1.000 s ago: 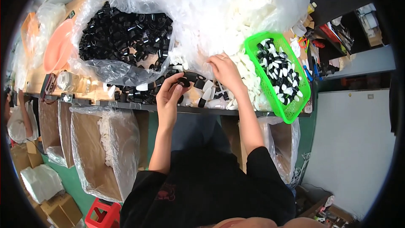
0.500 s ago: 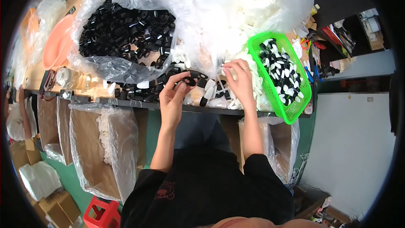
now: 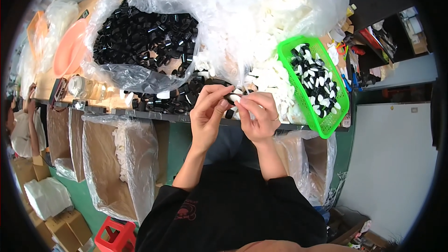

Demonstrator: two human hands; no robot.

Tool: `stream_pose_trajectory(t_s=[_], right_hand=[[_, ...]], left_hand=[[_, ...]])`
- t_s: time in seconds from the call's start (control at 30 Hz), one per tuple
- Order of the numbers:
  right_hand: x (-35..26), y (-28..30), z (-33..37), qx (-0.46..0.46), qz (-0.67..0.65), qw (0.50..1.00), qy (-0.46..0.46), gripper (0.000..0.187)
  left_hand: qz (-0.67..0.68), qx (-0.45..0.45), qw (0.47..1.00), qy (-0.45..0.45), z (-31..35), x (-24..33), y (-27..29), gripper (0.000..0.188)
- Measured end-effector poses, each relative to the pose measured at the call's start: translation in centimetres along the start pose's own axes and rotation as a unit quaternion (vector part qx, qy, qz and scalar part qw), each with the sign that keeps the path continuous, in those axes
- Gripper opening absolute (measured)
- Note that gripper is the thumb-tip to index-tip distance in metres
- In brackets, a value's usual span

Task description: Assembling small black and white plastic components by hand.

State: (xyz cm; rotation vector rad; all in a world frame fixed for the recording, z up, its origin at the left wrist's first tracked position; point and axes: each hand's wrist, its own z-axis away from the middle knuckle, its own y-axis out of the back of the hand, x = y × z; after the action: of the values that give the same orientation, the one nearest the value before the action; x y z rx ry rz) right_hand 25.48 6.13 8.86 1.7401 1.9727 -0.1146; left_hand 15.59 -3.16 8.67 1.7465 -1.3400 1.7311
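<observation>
Both hands meet over the front edge of the table. Between the fingertips of my left hand (image 3: 209, 114) is a small black plastic piece (image 3: 232, 97). My right hand (image 3: 258, 115) pinches a small white plastic piece (image 3: 237, 98) against it; fingers partly cover both. Loose black parts (image 3: 179, 97) lie left of my hands along the edge. White plastic parts (image 3: 275, 81) are heaped behind and to the right. A bright green basket (image 3: 313, 120) on the right holds many black-and-white pieces.
A clear plastic bag (image 3: 140, 80) full of black parts lies open at the far left. Beyond it are a pink basin (image 3: 70, 49) and a glass jar (image 3: 77, 86). Plastic-lined cartons (image 3: 119, 168) stand below the table edge, with a red stool (image 3: 114, 235) on the floor.
My right hand has come left and nearer, and my left hand has shifted right, so the fingertips now meet. The white piece is brought to the black piece.
</observation>
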Motion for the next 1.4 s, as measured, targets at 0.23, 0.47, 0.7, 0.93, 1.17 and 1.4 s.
stream_pose_trajectory(t_s=[0.23,0.47,0.7,0.93,1.17,1.4], right_hand=[[0.2,-0.1,0.2,-0.026,0.035,0.998,0.050,0.037],[0.2,-0.4,0.7,-0.053,-0.090,0.990,-0.093,0.039],[-0.8,0.0,0.8,-0.002,-0.186,0.966,-0.177,0.053],[-0.9,1.1,0.8,-0.050,-0.121,0.979,-0.156,0.040],[-1.8,1.2,0.3,-0.034,-0.195,0.956,-0.215,0.030],[-2.3,1.4,0.5,0.005,-0.438,0.802,-0.406,0.022]], left_hand=[[0.016,0.003,1.000,0.016,0.2,0.7,-0.1,0.030],[-0.103,0.025,0.994,-0.018,0.4,0.4,0.2,0.031],[-0.108,0.059,0.992,-0.007,1.6,-0.2,-0.3,0.038],[-0.060,0.085,0.994,-0.019,0.9,-0.1,0.9,0.032],[-0.063,-0.082,0.990,-0.091,0.2,0.4,1.4,0.027],[-0.123,-0.065,0.988,-0.068,0.2,1.5,1.0,0.009]])
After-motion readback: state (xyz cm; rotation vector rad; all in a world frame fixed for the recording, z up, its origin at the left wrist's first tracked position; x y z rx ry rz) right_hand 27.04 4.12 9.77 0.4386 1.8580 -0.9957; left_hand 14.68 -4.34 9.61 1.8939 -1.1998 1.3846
